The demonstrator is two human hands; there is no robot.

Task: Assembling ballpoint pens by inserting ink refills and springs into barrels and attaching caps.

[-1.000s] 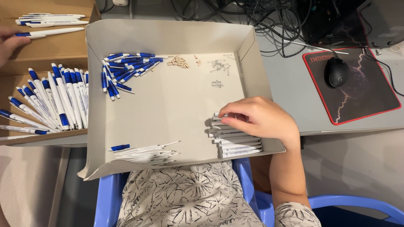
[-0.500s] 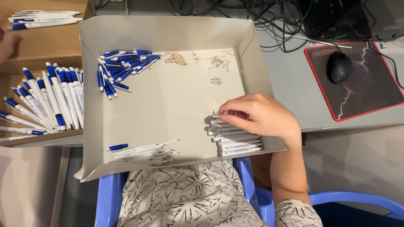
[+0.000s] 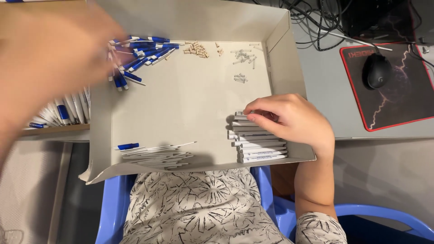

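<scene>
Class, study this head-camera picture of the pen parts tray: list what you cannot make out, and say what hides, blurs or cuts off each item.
1. Left hand, head view: motion blur; whether it holds anything cannot be told.
2. Pens in the side box: mostly hidden behind the blurred left hand.
3. Top of the white barrel stack: covered by the right hand, so what its fingertips pinch is unclear.
4. Small springs: too small to count.
5. Mouse pad: cut off by the right edge.

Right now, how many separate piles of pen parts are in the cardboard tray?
5, maybe more hidden under the hands: blue caps top left, tan bits top middle, springs top right, thin refills bottom left, white barrels under the right hand.
</scene>
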